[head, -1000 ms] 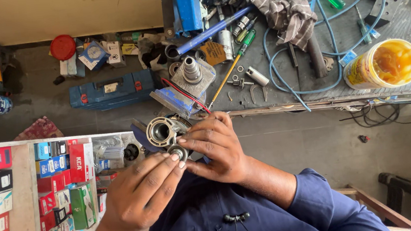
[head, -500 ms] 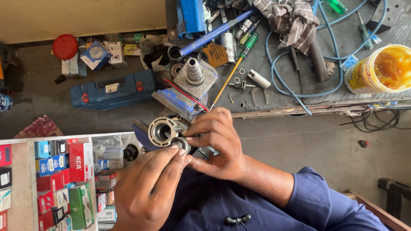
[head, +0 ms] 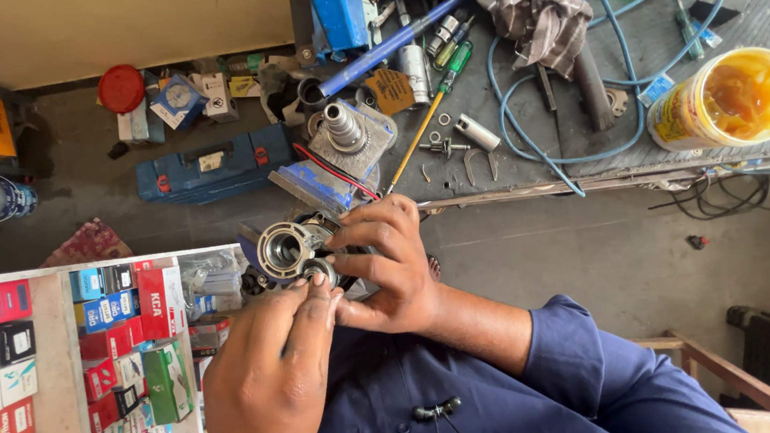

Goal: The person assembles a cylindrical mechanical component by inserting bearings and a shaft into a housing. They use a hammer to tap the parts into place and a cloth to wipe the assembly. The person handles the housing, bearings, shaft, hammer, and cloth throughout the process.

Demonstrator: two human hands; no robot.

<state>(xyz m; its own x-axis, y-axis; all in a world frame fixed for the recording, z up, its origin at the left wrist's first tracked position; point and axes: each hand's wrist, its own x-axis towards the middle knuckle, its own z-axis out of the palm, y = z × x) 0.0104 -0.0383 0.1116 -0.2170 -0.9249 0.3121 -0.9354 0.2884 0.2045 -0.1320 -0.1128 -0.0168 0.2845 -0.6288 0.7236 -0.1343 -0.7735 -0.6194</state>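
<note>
The right hand (head: pixel 390 268) holds a round metal part (head: pixel 287 250) in front of the table (head: pixel 760 11). The left hand (head: pixel 270 388) pinches a small ring (head: pixel 318 270) at it. The ring looks not fully in yet.

Shiny, seemingly metal housing (head: pixel 287 249)

A blue tool case (head: pixel 214 165) lies on the grey floor, with a red lid (head: pixel 121 88) and small cartons just beyond it. On the workbench a yellow tub of amber grease (head: pixel 728 99) stands near a looping blue hose (head: pixel 527 127), a checked rag (head: pixel 534 4) and a green-handled screwdriver (head: pixel 436 108). Shelves of red, blue and black boxes (head: pixel 52 371) fill the lower left corner.
</note>
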